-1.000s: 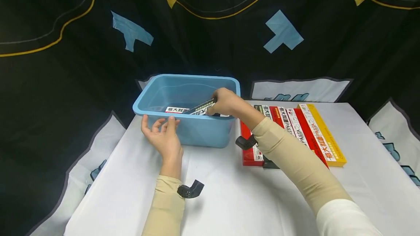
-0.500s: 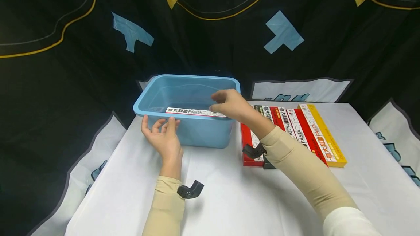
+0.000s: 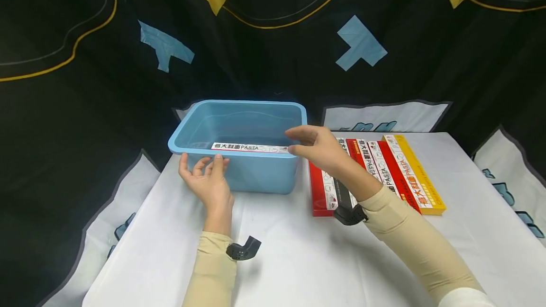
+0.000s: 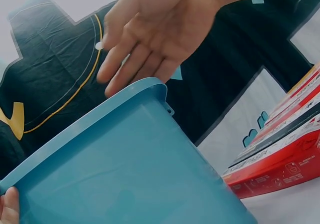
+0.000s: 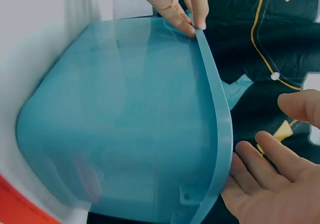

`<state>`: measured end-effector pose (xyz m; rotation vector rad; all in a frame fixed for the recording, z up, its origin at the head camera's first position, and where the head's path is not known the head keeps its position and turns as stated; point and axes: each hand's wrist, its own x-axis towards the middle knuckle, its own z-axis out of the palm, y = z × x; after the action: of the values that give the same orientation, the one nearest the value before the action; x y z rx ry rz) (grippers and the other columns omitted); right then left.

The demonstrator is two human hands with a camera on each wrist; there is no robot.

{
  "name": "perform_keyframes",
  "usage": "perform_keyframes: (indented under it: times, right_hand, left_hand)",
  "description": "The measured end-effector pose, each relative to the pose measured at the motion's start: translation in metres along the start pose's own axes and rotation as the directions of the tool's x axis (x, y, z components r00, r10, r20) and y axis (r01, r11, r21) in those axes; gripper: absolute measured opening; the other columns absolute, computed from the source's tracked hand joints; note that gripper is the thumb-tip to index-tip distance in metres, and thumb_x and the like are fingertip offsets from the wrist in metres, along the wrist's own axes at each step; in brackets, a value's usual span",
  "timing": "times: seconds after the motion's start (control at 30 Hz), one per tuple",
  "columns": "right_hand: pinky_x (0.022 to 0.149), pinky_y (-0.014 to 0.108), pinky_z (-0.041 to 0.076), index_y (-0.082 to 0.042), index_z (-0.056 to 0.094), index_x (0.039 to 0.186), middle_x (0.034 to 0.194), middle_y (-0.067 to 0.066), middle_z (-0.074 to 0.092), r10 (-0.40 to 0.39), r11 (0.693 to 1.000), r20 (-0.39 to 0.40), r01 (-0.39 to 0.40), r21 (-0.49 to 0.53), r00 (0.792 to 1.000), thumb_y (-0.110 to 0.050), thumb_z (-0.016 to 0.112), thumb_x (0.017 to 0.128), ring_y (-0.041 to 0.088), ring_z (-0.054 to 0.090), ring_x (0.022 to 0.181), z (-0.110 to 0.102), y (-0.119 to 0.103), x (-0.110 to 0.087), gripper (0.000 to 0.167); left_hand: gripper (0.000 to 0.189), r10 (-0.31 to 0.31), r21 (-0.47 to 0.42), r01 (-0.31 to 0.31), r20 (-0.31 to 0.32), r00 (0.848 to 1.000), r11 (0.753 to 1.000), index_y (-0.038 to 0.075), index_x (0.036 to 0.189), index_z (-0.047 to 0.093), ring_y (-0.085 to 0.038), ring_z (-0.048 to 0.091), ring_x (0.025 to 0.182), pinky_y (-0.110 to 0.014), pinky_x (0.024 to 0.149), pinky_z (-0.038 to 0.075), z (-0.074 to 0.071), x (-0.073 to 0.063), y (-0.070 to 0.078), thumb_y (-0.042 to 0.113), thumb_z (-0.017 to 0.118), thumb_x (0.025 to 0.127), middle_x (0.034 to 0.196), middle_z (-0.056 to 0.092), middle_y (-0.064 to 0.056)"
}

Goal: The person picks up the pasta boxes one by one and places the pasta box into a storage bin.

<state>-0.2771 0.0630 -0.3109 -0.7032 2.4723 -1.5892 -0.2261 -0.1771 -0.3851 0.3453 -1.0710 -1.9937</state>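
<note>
A light blue plastic bin (image 3: 256, 172) stands on the table, and a white-labelled pasta box (image 3: 249, 148) shows inside along its near wall. At the front left, the fingers of my left hand (image 3: 206, 186) curl up under the bin's rim; the right wrist view has that left hand (image 5: 175, 1) holding the rim at the far corner. My right hand (image 3: 326, 150) is over the bin's right front corner, fingers loosely extended and nothing between them. In the left wrist view the same hand (image 4: 160, 31) appears just above the rim. The bin's floor is mostly hidden.
To the bin's right lies a row of pasta boxes, among them a red box (image 3: 317, 193) at the left and a yellow box (image 3: 415, 167) at the right end. The right forearm partly covers the row. A black curtain (image 3: 273, 65) hangs behind the white table (image 3: 281, 255).
My right hand has let go of a black pasta box inside the bin and drawn back to the right, opening. That box has dropped from sight. The left hand stays at the rim.
</note>
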Motion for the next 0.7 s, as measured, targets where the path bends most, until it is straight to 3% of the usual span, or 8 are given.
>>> perform_keyframes:
  times: [0.23,0.47,0.7]
  right_hand:
    - [0.095,0.042,0.053,-0.021,0.062,0.130,0.129,-0.003,0.060,0.031,0.999,-0.118,-0.029,0.025,0.993,-0.026,0.071,0.089,0.022,0.053,0.124,-0.020,0.018,-0.027,0.042]
    - [0.097,0.036,0.052,-0.012,0.058,0.134,0.133,0.004,0.058,0.021,1.000,-0.197,-0.022,-0.003,0.980,-0.023,0.069,0.091,0.021,0.054,0.122,-0.049,0.042,-0.054,0.045]
    - [0.094,0.021,0.049,-0.015,0.055,0.137,0.138,0.005,0.054,0.154,0.987,-0.300,-0.161,0.000,0.941,-0.028,0.068,0.093,0.021,0.051,0.125,-0.078,0.066,-0.083,0.048]
  left_hand:
    - [0.080,0.013,-0.002,-0.013,-0.001,1.000,1.000,0.028,0.145,0.025,-0.030,0.063,0.091,-0.040,0.086,0.057,-0.001,0.000,-0.002,0.004,0.074,0.086,0.113,0.046,-0.013]
    - [0.080,0.017,0.010,-0.017,0.000,1.000,1.000,0.028,0.145,0.025,-0.030,0.063,0.092,-0.040,0.086,0.057,0.000,-0.001,-0.002,0.004,0.073,0.086,0.113,0.046,-0.012]
    - [0.080,0.012,-0.015,-0.012,-0.009,1.000,1.000,0.027,0.145,0.026,-0.028,0.062,0.090,-0.040,0.085,0.057,0.001,-0.001,-0.001,0.001,0.073,0.086,0.112,0.046,-0.012]
